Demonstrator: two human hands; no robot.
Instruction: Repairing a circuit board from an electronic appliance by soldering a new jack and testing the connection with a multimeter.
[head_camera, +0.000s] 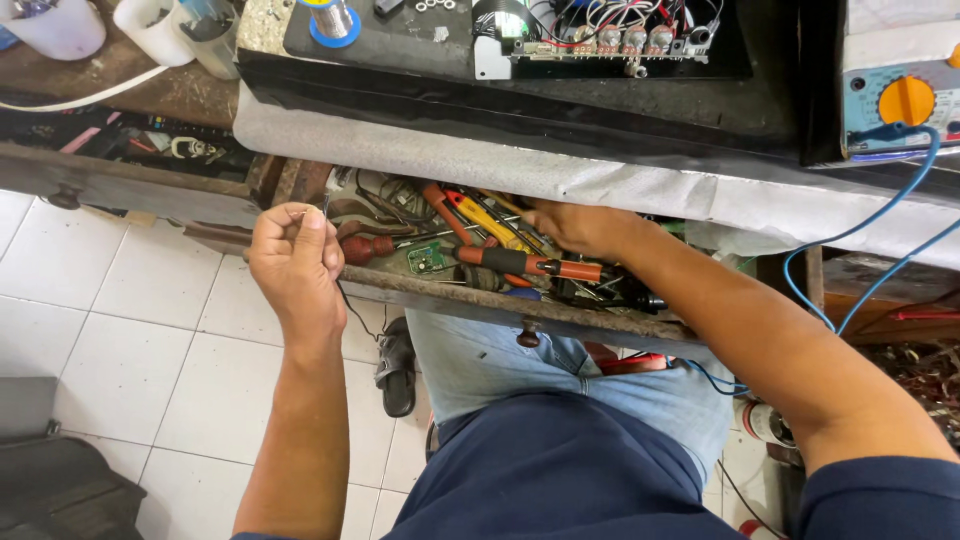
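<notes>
Nearest the camera, a dark blue shirt and jeans (480, 365) are seen above a white tiled floor (120, 340), with a sandal (397, 365) on it under the bench. Just beyond, an open wooden drawer (500, 305) is pulled out toward the lap, crammed w/ tools.

The left hand (295, 258) is held at the drawer's left front corner, fingers curled in and thumb pinched to forefinger on something very thin, prob. a bit of wire or a small pin; too small to be told for sure. The right hand (580, 228) is sunk into the drawer among the tools; its fingertips are hidden, so whether anything is gripped cannot be told. It lies just above a screwdriver (530, 265) w/ a black-and-orange handle, beside a yellow-handled tool (480, 215) and a small green circuit board (430, 260).

Judged step: a tool is being searched out by the right hand while the small part is kept pinched in the left. Next move would call for a sure grasp on one handle and a clean lift through the clutter w/o snagging.

Farther off, a grey cloth (450, 160) edges the bench top, a black chassis (520, 60) w/ wiring is set on it, a solder spool (332, 22) at left, and a meter (900, 105) w/ an orange dial and blue leads at right
</notes>
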